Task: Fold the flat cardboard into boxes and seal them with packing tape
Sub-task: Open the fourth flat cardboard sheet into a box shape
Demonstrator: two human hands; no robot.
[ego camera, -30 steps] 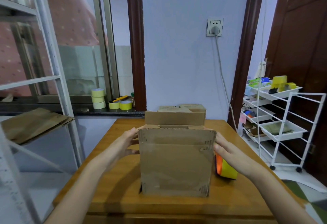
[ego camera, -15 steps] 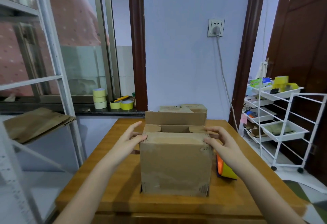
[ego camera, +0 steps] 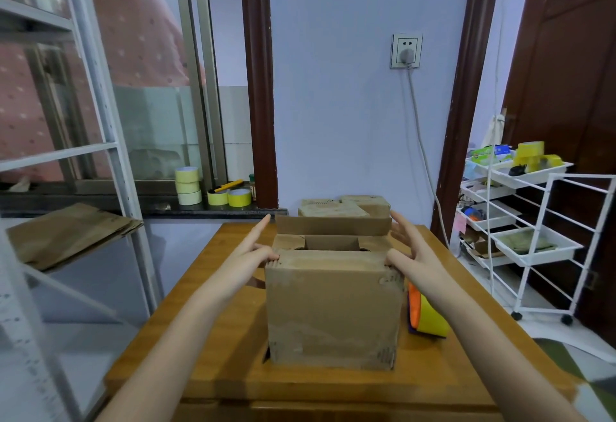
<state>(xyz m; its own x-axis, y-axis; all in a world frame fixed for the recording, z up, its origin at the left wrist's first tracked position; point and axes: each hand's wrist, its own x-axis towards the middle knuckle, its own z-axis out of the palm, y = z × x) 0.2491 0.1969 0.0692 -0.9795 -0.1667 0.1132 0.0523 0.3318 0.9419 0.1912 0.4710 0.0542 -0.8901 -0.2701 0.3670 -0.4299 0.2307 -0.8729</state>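
Two hands on it right now, one at each top corner of the cardboard box (ego camera: 333,308), which is standing upright in the middle of your desk (ego camera: 206,348). Your left hand (ego camera: 248,256) has its fingertips resting on the near-left corner with the index finger stretched out toward the back flap (ego camera: 333,225); your right hand (ego camera: 411,250) is spread wide, fingers straight, touching the right side up by that same flap. Neither one is clamped on anything, both are loose and apart with the box between them. The near flap looks folded down already, the two side flaps sit tucked inside, and the back one is upright. My guess is this thing is light and a bit floppy, worn corrugated that'll buckle if you squeeze mid-panel, so press along the fold lines and near the corners where it's stiffest. The tape roll (ego camera: 428,316) is just beside the box on the right, easy reach once that last flap is flat.
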